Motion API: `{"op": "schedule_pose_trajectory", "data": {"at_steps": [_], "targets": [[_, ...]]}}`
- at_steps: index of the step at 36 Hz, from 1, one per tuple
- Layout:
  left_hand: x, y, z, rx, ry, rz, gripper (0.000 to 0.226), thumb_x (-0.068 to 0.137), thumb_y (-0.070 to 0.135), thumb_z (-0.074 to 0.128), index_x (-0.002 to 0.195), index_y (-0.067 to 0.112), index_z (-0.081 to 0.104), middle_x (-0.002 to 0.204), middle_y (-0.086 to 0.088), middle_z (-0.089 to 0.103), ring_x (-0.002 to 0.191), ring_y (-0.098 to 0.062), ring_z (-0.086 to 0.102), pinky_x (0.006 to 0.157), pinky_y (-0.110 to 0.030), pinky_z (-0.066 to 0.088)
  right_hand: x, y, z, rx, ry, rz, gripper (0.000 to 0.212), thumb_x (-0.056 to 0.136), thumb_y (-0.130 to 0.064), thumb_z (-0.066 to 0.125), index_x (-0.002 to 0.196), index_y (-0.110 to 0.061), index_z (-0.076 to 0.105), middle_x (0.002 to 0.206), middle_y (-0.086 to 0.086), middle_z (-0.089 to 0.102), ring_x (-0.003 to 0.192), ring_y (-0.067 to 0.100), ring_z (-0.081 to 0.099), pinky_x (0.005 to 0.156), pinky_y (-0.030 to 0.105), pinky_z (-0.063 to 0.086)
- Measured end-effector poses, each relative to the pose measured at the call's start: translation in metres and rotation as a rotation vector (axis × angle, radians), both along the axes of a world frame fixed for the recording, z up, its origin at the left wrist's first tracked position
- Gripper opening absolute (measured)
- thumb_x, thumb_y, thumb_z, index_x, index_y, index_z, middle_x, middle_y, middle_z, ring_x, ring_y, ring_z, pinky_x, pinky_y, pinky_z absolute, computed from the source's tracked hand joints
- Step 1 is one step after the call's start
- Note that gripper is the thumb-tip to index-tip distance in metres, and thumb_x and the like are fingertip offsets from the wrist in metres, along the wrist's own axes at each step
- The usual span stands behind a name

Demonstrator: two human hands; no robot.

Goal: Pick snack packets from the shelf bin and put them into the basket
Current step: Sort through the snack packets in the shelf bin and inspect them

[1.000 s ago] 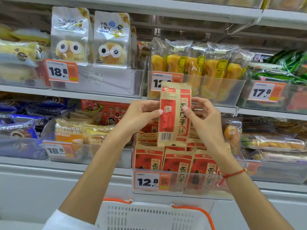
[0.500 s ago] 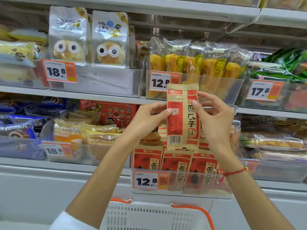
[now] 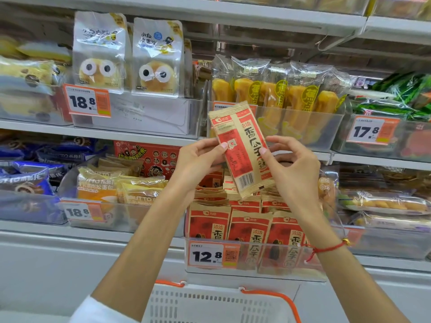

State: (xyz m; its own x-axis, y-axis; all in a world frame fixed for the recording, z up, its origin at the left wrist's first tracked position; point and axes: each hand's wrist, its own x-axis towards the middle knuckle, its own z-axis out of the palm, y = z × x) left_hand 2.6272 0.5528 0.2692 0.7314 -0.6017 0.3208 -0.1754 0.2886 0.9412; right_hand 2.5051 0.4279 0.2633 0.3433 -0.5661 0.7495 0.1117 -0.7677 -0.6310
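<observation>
Both hands up in front of the shelves, sharing one snack packet [image 3: 241,149], a tan-and-red one w/ a barcode near its lower end, tilted so its top leans left. Left hand [image 3: 198,164] pinches the packet's left edge, thumb on the front, other fingers curled behind. Right hand [image 3: 290,169] pinches the right edge w/ thumb on the front; its remaining fingers are loosely bent and spread, not touching the pack as far as I can see. A red string bracelet [image 3: 326,249] sits on the right wrist. The packet is held in the air above the shelf bin [image 3: 254,269], a clear plastic one on the lower shelf, still stocked w/ rows of the same packets standing upright; a 12.8 price tag [image 3: 213,254] is clipped on the bin's front left. Below, at the bottom edge of view, the basket [image 3: 210,304], white w/ orange handles, well under the packet and apart from it. Upper shelf behind the packet has clear bags of yellow bread sticks [image 3: 279,96].
</observation>
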Motion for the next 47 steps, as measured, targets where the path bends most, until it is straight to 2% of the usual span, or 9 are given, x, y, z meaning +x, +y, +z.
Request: {"op": "schedule_pose_trajectory", "data": {"at_steps": [6,12,15,20,25,29,34,39,47], "targets": [[-0.003,-0.001,0.002,-0.031,-0.048,0.004,0.024,0.088,0.02,0.069,0.111,0.016,0.065,0.096,0.004,0.075,0.083,-0.005,0.072,0.068,-0.015,0.056,0.003,0.013,-0.003,-0.104,0.275,-0.024,0.075,0.064,-0.06,0.076,0.124,-0.026,0.045,0.117,-0.01,0.046,0.103,0.003,0.051,0.081,0.023,0.044],[0.003,0.008,0.008,0.053,-0.159,-0.096,0.025,0.084,0.033,0.071,0.107,0.029,0.062,0.108,0.009,0.07,0.096,0.0,0.068,0.072,-0.016,0.056,0.001,0.007,0.0,0.081,0.29,0.181,0.058,0.067,-0.045,0.083,0.113,-0.03,0.05,0.116,-0.01,0.058,0.103,0.003,0.059,0.081,0.018,0.048],[0.013,0.016,0.008,0.15,-0.189,-0.15,0.047,0.08,0.049,0.062,0.123,0.03,0.056,0.123,0.011,0.061,0.112,-0.003,0.061,0.089,-0.024,0.055,-0.004,-0.001,0.006,0.31,0.326,0.439,0.058,0.061,-0.046,0.083,0.111,-0.03,0.061,0.108,-0.006,0.07,0.099,0.009,0.068,0.092,0.036,0.054],[0.029,0.02,0.001,0.219,-0.149,-0.164,0.047,0.093,0.035,0.06,0.137,0.026,0.046,0.13,0.008,0.057,0.114,-0.004,0.059,0.099,-0.029,0.05,-0.002,-0.012,0.003,0.484,0.395,0.747,0.052,0.058,-0.042,0.08,0.108,-0.033,0.069,0.108,0.004,0.073,0.094,0.019,0.07,0.081,0.034,0.05],[0.039,0.028,-0.006,0.143,-0.145,-0.192,0.035,0.09,0.021,0.065,0.119,0.036,0.053,0.116,0.01,0.068,0.103,-0.006,0.068,0.088,-0.025,0.054,0.01,-0.016,0.005,0.461,0.541,0.813,0.042,0.065,-0.036,0.079,0.107,-0.035,0.072,0.114,0.005,0.071,0.108,0.023,0.066,0.101,0.046,0.046],[0.049,0.034,-0.011,0.034,-0.106,-0.119,0.042,0.08,0.022,0.071,0.12,0.025,0.059,0.108,0.003,0.072,0.097,-0.01,0.07,0.078,-0.02,0.057,0.022,-0.017,0.015,0.416,0.605,0.85,0.038,0.07,-0.031,0.078,0.107,-0.035,0.072,0.113,0.005,0.072,0.104,0.022,0.068,0.095,0.038,0.05],[0.065,0.04,-0.02,-0.083,-0.088,0.031,0.034,0.078,0.023,0.072,0.11,0.018,0.062,0.103,-0.004,0.072,0.094,-0.015,0.071,0.08,-0.025,0.058,0.041,-0.019,0.021,0.305,0.66,0.781,0.033,0.088,-0.03,0.068,0.121,-0.027,0.066,0.115,0.002,0.072,0.107,0.017,0.067,0.089,0.025,0.049],[0.081,0.037,-0.039,-0.093,-0.177,0.216,0.016,0.082,0.009,0.073,0.092,0.013,0.06,0.1,-0.007,0.071,0.095,-0.016,0.068,0.077,-0.021,0.057,0.068,-0.018,0.011,0.038,0.619,0.455,0.024,0.097,-0.022,0.058,0.118,-0.028,0.068,0.106,-0.007,0.074,0.096,0.001,0.068,0.079,0.013,0.052],[0.092,0.031,-0.058,-0.148,-0.217,0.352,0.018,0.084,0.007,0.071,0.079,0.011,0.055,0.093,0.002,0.072,0.081,-0.005,0.071,0.071,-0.015,0.053,0.111,-0.037,-0.017,-0.233,0.722,0.153,0.031,0.095,-0.02,0.054,0.122,-0.027,0.066,0.108,-0.004,0.071,0.103,0.016,0.064,0.089,0.04,0.053]]}}
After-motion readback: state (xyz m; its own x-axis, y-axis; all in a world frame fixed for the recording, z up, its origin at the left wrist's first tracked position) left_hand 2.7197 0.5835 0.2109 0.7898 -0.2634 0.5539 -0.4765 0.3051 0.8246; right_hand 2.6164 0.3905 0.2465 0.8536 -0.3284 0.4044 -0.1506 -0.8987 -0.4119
